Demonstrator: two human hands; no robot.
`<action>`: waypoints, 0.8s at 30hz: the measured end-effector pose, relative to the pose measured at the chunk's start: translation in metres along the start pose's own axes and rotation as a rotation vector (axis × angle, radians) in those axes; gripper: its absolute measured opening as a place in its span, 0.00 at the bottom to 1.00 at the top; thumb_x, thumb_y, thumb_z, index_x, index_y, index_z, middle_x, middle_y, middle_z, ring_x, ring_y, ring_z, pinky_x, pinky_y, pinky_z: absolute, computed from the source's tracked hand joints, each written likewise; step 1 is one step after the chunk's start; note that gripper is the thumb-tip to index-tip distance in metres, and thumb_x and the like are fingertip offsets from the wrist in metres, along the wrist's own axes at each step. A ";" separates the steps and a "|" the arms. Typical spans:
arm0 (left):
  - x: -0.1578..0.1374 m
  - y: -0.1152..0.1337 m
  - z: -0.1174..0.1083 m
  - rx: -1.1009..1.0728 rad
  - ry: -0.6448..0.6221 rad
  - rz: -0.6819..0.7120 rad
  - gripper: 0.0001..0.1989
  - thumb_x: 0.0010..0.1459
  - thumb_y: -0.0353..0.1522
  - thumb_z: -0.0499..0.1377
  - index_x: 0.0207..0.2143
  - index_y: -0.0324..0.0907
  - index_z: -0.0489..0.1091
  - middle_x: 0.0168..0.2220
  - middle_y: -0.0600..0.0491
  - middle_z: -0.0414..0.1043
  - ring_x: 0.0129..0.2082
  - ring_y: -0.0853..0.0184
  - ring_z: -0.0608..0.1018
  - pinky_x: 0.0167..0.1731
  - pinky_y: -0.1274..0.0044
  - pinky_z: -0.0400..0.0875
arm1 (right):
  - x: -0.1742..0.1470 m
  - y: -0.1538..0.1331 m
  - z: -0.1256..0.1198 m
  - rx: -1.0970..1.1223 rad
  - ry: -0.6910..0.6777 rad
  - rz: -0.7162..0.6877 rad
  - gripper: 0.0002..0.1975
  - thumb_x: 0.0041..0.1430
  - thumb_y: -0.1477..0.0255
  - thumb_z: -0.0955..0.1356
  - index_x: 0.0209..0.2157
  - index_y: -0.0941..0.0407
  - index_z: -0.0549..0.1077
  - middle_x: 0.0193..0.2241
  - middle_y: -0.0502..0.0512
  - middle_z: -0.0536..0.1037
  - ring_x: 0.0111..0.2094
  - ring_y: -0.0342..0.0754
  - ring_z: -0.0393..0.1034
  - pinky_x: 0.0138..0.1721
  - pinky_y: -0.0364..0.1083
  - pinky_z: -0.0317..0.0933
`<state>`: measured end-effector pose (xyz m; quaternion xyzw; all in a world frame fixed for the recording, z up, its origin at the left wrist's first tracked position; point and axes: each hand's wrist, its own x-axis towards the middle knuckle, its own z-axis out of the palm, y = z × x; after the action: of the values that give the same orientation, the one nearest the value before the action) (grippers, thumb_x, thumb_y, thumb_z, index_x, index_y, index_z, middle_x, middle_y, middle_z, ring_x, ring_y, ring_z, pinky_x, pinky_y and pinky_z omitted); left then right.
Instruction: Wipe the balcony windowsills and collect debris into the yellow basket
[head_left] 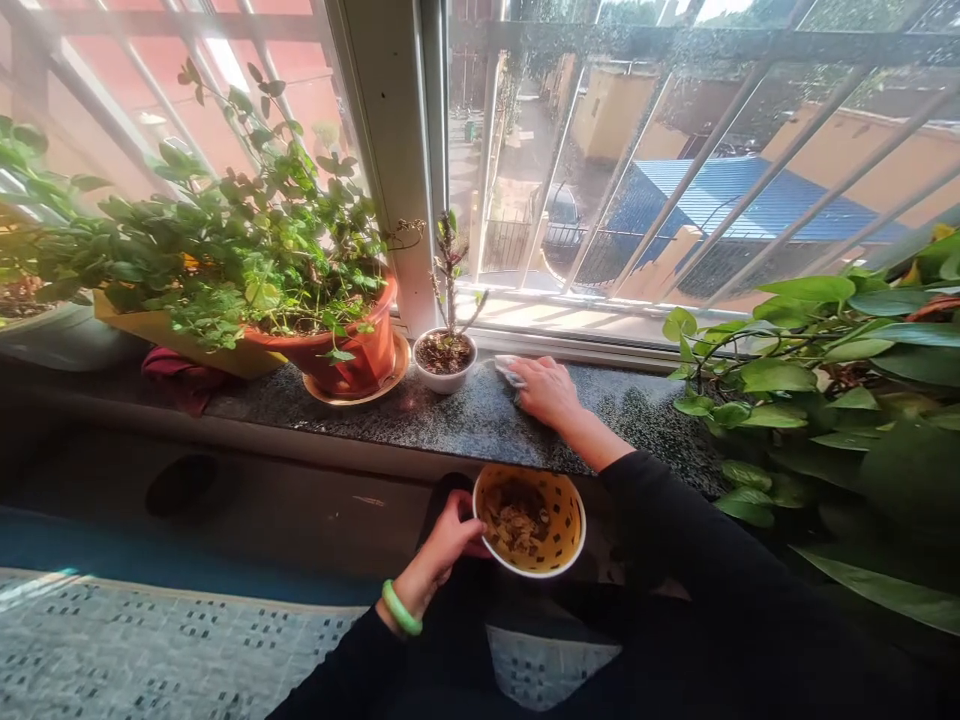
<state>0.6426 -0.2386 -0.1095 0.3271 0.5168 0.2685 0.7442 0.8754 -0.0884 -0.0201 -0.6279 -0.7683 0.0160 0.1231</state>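
Pinching a round yellow bin (568, 508), the left hand (448, 537) has fingers hidden behind it; the right hand (551, 393), fingers together, half-covers a crumpled white wipe (509, 367).

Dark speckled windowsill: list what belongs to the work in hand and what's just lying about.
In use, apparently:
crumpled white wad held under the right hand
the windowsill beneath
round yellow bin with white rim, held by the left hand
dry brown scraps inside

Just lying about:
small round white plant pot
flared orange plant pot
crumpled dark red cloth
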 end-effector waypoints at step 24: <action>-0.005 0.013 0.012 0.008 0.006 0.025 0.24 0.40 0.33 0.67 0.38 0.43 0.58 0.44 0.50 0.69 0.26 0.70 0.77 0.26 0.72 0.78 | -0.003 -0.003 0.000 0.033 -0.017 0.055 0.25 0.58 0.76 0.65 0.56 0.49 0.73 0.60 0.52 0.73 0.54 0.59 0.62 0.52 0.57 0.57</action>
<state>0.6510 -0.2369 -0.0935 0.3356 0.5159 0.2769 0.7379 0.8730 -0.0923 -0.0201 -0.6467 -0.7513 0.0372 0.1264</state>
